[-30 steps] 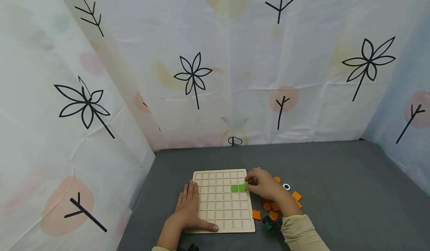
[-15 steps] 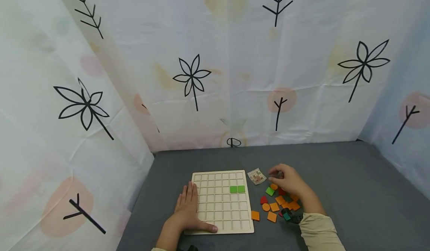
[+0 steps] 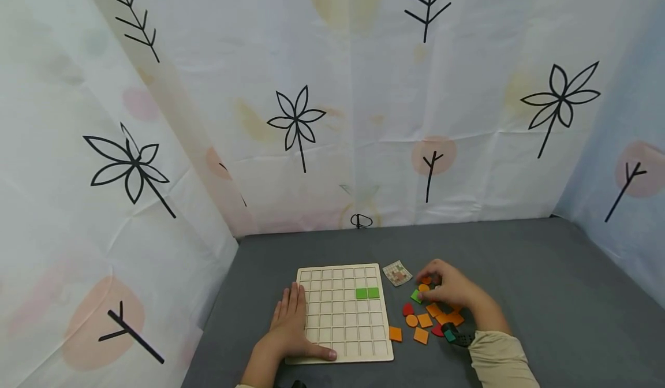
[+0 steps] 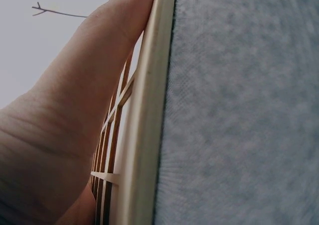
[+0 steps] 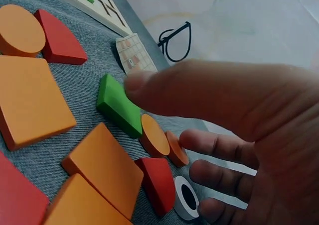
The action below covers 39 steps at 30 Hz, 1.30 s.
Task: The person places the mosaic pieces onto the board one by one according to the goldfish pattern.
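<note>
My left hand (image 3: 292,324) rests flat on the left side of a pale wooden grid board (image 3: 347,342), thumb spread along its near edge. Two green square tiles (image 3: 367,293) sit side by side in cells near the board's right edge. Right of the board, my right hand (image 3: 451,285) hovers over loose coloured pieces, its thumb and fingers apart with nothing gripped. Seen from the right wrist, the thumb tip is at a loose green tile (image 5: 118,105); whether it touches cannot be told. The fingertips are near an orange disc (image 5: 177,149) and a white ring (image 5: 186,197).
A small patterned card (image 3: 397,273) lies off the board's upper right corner. Several orange squares (image 3: 421,335), orange discs (image 3: 411,320) and red pieces (image 3: 407,309) are scattered on the grey tabletop (image 3: 561,295). Behind stands a printed cloth backdrop (image 3: 358,168).
My right hand has moved from the board's right edge over to the loose pieces, uncovering the card, then lowered slightly towards the green tile. The left hand has stayed in place.
</note>
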Motion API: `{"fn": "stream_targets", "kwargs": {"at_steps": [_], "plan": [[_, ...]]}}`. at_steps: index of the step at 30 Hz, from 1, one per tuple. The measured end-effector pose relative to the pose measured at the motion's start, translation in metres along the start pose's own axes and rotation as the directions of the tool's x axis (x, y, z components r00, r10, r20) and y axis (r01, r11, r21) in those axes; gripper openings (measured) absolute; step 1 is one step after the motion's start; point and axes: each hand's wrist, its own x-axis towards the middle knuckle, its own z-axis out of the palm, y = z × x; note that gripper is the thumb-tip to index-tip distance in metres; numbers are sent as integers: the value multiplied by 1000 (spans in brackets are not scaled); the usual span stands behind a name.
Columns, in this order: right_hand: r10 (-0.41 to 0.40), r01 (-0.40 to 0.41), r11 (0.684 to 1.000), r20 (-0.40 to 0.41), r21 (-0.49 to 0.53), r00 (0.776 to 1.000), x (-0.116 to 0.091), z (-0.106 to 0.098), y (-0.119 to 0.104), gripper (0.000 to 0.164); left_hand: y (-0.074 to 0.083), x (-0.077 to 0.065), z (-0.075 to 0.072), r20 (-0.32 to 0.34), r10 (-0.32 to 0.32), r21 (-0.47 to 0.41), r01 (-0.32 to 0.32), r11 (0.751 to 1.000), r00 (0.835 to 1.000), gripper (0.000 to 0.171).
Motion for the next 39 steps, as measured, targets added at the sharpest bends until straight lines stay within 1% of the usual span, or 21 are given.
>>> {"fn": "stream_targets", "kwargs": {"at_steps": [5, 13, 20, 25, 30, 35, 39], "plan": [[-9, 8, 1000, 42, 27, 999, 1, 1, -1, 30, 0, 0, 0, 2, -3, 5, 3, 1000, 1000, 171], [34, -37, 999, 88, 29, 996, 2, 2, -8, 28, 1, -1, -1, 7, -7, 4, 7, 1000, 1000, 171], [30, -33, 999, 84, 32, 996, 2, 3, -11, 24, 1, -1, -1, 5, -7, 1, 7, 1000, 1000, 170], [20, -20, 1000, 76, 4, 997, 2, 3, -11, 21, 2, -1, -1, 4, -7, -1, 7, 1000, 1000, 171], [-2, 4, 1000, 80, -27, 997, 4, 5, -12, 23, 1, -1, -1, 0, -4, 1, 4, 1000, 1000, 171], [14, -10, 998, 82, -57, 997, 6, 7, -16, 23, 0, -1, 1, -2, -1, 6, 1, 1000, 1000, 171], [31, -27, 998, 79, -51, 996, 5, 8, -19, 25, 0, 0, 1, -3, 1, 1, -1, 1000, 1000, 171]]}}
